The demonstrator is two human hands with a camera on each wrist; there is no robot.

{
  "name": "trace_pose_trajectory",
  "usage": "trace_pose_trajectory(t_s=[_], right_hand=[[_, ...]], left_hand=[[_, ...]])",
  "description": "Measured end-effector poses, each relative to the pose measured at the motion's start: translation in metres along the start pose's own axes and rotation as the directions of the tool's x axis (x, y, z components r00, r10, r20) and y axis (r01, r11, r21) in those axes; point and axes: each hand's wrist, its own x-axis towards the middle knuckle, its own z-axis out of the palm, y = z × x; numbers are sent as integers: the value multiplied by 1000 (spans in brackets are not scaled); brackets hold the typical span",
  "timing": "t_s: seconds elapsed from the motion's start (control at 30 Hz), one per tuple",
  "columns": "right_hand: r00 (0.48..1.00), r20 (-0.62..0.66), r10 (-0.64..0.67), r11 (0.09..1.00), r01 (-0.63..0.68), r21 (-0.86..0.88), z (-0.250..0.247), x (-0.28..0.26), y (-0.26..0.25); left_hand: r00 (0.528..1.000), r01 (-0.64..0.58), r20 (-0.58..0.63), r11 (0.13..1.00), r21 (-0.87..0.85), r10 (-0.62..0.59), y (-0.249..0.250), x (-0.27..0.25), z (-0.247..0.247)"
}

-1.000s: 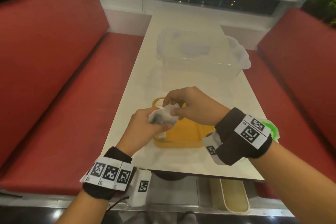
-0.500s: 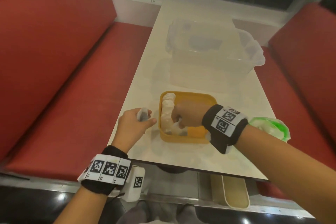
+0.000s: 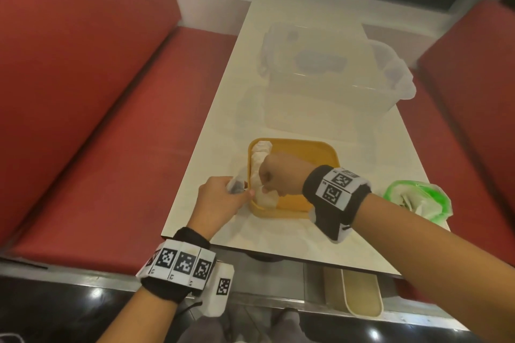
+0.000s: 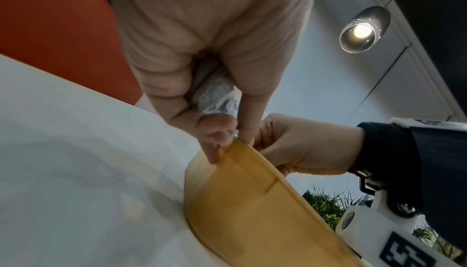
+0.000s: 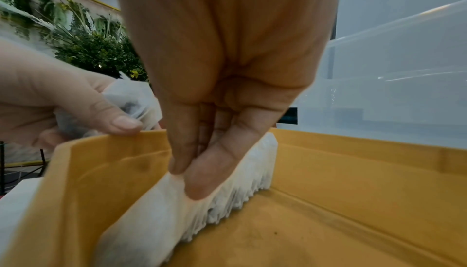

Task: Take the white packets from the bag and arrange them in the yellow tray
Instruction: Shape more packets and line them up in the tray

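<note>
The yellow tray (image 3: 315,153) sits on the white table near its front edge. A row of white packets (image 3: 257,161) stands along the tray's left wall. My right hand (image 3: 274,178) is inside the tray and pinches the nearest packet (image 5: 156,201) of that row between thumb and fingers. My left hand (image 3: 220,198) is just left of the tray, gripping a bunch of white packets (image 4: 215,95), with its thumb on the tray's rim (image 5: 108,141). The green bag (image 3: 418,200) lies open at the table's right edge, with white packets showing inside.
A clear plastic lidded box (image 3: 328,69) stands behind the tray. Red bench seats (image 3: 92,108) run along both sides of the table. A cream bin (image 3: 359,292) stands on the floor under the table's front edge.
My right hand took a packet from the left hand's bunch and lowered it into the tray, onto the row's near end. The left hand moved to the tray's left rim.
</note>
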Motion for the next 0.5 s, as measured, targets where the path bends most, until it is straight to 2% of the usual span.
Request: trace_pose_trajectory(t_s=[0.13,0.27,0.5], right_hand=[[1000,-21,1,999,0,47,-3,-1,-1],[998,55,25,998,-22,-60,-4,-5,1],[1000,-5,-1,997,0,-78,-5,-6,-4]], left_hand=[[1000,-11,-5,1000,7,11,2,-2,0],[1000,-15,-12,1000,13,15,4,-4,-1],[1000,-2,2,1000,30,2,8,-5,-1]])
